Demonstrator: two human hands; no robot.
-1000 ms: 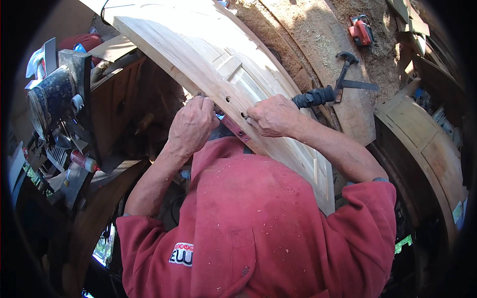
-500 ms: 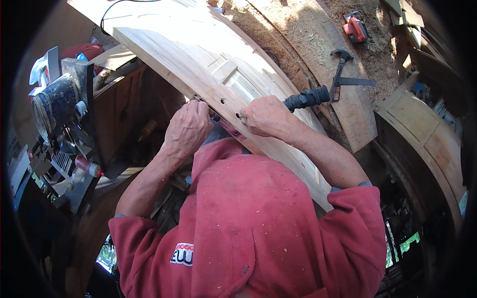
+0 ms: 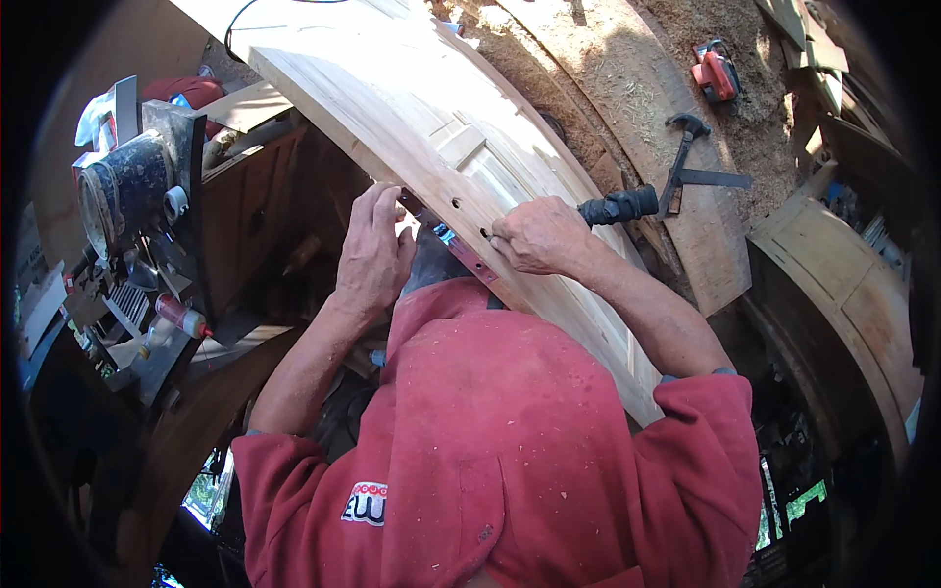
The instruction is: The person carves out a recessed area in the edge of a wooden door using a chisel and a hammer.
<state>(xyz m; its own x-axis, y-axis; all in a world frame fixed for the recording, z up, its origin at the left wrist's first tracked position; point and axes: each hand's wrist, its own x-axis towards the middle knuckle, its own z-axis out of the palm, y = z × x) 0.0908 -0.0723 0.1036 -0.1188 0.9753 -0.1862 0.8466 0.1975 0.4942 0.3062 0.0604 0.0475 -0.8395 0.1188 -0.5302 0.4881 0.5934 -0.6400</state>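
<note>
A worker in a red shirt leaned over a pale wooden door, which ran diagonally in front of the body, with two dark holes near its near edge. The left hand was at that near edge, fingers loosely curved and thumb standing apart, beside a reddish metal plate set along the edge. The right hand rested on the door's face, fingers curled by the lower hole (whether they pinched anything could not be told). Beyond the door's far edge, a hammer lay on a long board, while a red power tool sat amid sawdust.
</note>
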